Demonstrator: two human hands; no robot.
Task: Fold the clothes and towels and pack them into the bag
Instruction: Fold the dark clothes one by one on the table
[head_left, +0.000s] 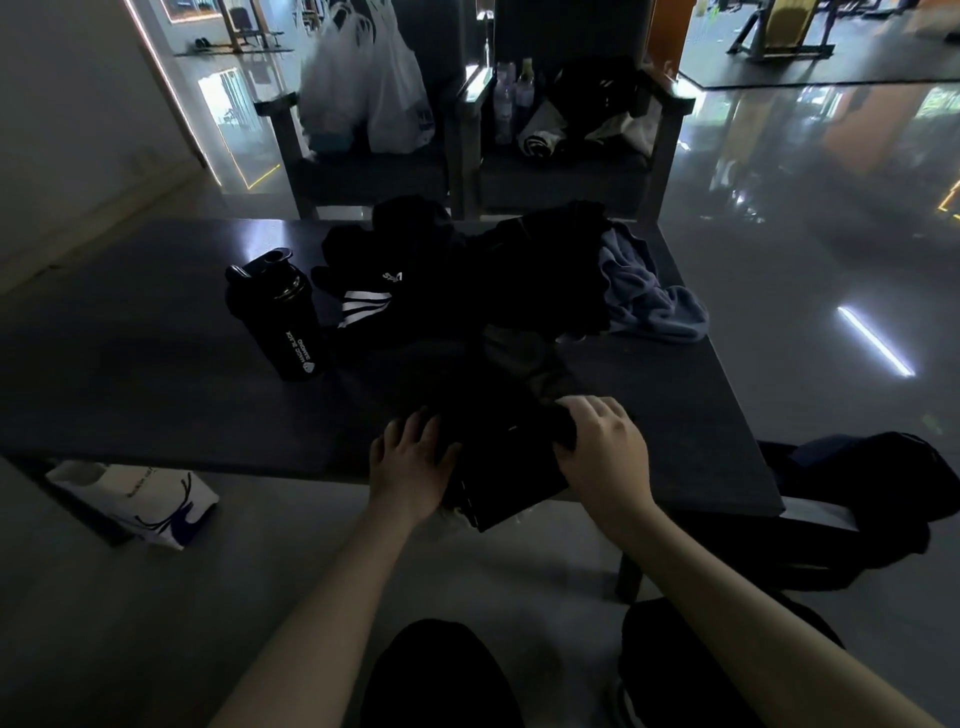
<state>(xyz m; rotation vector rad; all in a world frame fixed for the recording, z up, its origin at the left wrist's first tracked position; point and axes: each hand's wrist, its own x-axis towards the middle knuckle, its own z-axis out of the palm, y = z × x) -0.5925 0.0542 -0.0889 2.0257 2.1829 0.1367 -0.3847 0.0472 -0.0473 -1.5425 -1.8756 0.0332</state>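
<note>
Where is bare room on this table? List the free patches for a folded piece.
Bare: the left part of the table, left of the bottle; also the near right corner, between the towel and the right hand. Crowded: the middle, under the clothes pile and the garment.

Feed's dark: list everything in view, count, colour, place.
folded garment: one, black, near table edge
shaker bottle: one, black, table left
striped garment: one, black-white, beside that bottle
clothes pile: one, black, table's far side
towel: one, blue-grey, table's far right
table: one, dark, centre
paper bag: one, white and blue, floor under table
dark bundle: one, black, floor right
plastic bags: several, white, left chair
left hand: one, flat on folded garment
right hand: one, gripping folded garment
</note>
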